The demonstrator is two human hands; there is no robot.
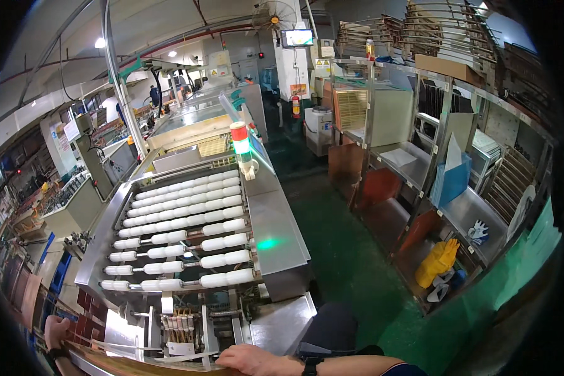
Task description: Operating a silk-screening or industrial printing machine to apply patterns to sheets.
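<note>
Though apart, two hands (56, 331) (247, 358); one panel (131, 368)

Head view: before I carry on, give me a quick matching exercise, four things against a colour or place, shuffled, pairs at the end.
1. Right hand
2. Rollers
3. Fire extinguisher
4. Lower glove

A. Yellow
B. White, in rows
C. Near the middle of the picture's lower edge
D. Red

Pairs: 1-C, 2-B, 3-D, 4-A

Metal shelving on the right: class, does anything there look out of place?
Possibly. A yellow rubber glove sits bunched low in the metal shelving, and a white-and-blue glove lies loose higher up; both look casually left.
</note>
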